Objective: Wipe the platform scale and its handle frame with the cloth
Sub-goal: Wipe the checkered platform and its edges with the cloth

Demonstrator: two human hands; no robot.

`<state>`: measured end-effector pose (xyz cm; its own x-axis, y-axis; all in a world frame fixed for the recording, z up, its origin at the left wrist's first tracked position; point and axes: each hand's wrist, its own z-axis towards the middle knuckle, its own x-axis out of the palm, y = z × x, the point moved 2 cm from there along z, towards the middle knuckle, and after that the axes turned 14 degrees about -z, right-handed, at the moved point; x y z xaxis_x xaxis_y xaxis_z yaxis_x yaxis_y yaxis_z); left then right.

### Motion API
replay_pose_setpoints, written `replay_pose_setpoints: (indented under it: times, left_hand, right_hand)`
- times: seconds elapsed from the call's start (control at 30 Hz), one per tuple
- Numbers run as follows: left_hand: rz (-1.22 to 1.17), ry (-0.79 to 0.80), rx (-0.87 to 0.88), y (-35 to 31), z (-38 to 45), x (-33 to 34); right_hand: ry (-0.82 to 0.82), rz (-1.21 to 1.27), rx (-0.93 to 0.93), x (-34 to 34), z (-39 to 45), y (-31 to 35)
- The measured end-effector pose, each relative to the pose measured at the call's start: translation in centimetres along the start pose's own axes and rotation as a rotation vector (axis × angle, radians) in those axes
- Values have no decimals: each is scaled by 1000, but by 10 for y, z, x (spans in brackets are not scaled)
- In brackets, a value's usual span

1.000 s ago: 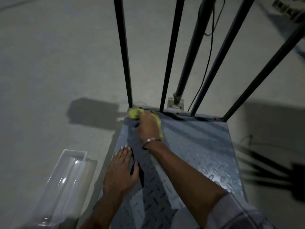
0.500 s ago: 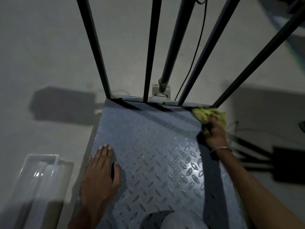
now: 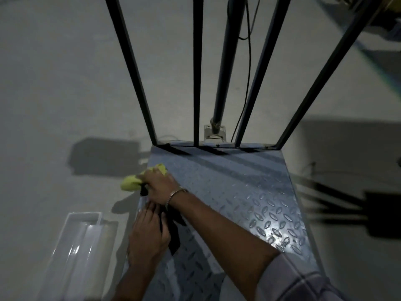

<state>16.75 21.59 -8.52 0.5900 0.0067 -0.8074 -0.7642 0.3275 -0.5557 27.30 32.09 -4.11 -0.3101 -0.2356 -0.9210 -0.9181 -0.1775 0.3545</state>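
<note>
The platform scale is a diamond-plate metal deck on the floor below me. Its dark handle frame of several bars rises from the far edge, with a round pole behind. My right hand, wearing a bracelet, presses a yellow-green cloth against the deck's left edge; part of the cloth hangs past the edge. Just nearer to me, my left hand lies flat on the same left edge, fingers together, holding nothing.
A white plastic tray lies on the concrete floor left of the scale. A thin cable hangs behind the frame. Dark shadows of the frame fall on the floor to the right. My checked sleeve shows at bottom right.
My right hand has swept the cloth from the deck's far right corner across to its left edge, close to my left hand. The left hand stayed on the left edge.
</note>
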Motion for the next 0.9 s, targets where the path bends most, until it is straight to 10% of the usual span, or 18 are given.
replay_pose_setpoints:
  times: [0.5, 0.7, 0.9]
  left_hand:
    - [-85, 28, -43, 8, -1, 0]
    - [-79, -11, -45, -5, -3, -8]
    - [-76, -6, -25, 0, -3, -4]
  right_hand:
    - [-171, -145, 748, -14, -201, -228]
    - [-474, -5, 1059, -51, -234, -257]
    - [-442, -157, 176, -51, -106, -123]
